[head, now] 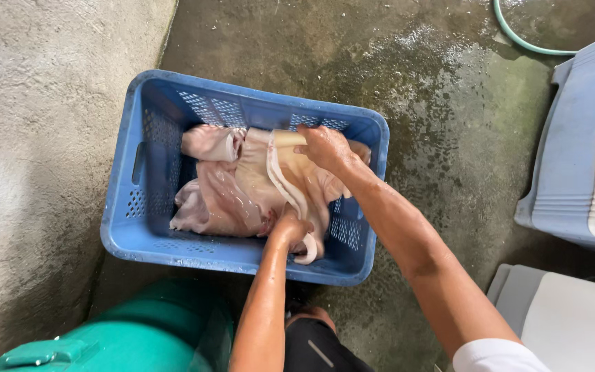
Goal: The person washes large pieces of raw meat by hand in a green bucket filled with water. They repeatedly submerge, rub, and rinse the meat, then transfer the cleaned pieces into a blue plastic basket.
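A blue perforated plastic crate (139, 227) stands on the wet concrete floor. Inside lie wet, pale pink slabs of raw meat with skin (228, 193). My left hand (289, 231) reaches down into the near side of the crate and grips a pale strip of the meat that curls over the crate's near rim. My right hand (325, 148) is at the far side, its fingers closed on the upper edge of the same folded slab.
A green plastic container (139, 337) sits at the lower left, close to the crate. A pale blue and white cooler box (583, 151) stands at the right, another grey-white box (566, 317) below it. A green hose (525, 41) curves at the top right.
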